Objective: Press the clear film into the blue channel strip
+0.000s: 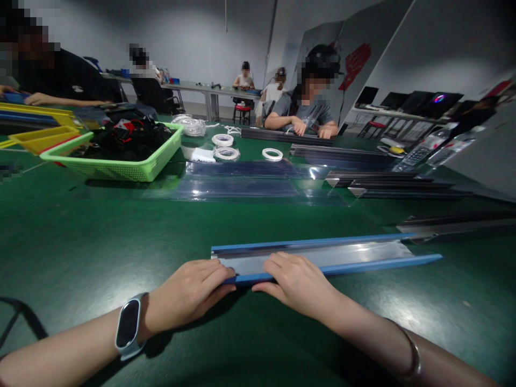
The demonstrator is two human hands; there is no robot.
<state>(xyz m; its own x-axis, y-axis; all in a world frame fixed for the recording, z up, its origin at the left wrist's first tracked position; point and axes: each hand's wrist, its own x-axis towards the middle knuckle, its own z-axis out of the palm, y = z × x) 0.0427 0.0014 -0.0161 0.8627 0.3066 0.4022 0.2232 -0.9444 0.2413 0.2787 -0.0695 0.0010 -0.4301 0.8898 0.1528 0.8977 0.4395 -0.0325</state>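
A long blue-edged strip with a silvery middle [346, 253] lies flat on the green table in front of me. My left hand [189, 290], with a watch on its wrist, rests on the strip's left end, fingers bent over its near edge. Just to the right, my right hand [296, 282] presses on the same near edge with curled fingers. Both hands hold the strip down.
A green basket [116, 166] of dark parts stands at the back left, beside yellow trays [40, 137]. Clear plastic sheets [242, 185], tape rolls [272, 154] and dark long strips [403, 185] lie beyond. A person across the table [310, 115] handles another strip; more people sit further off.
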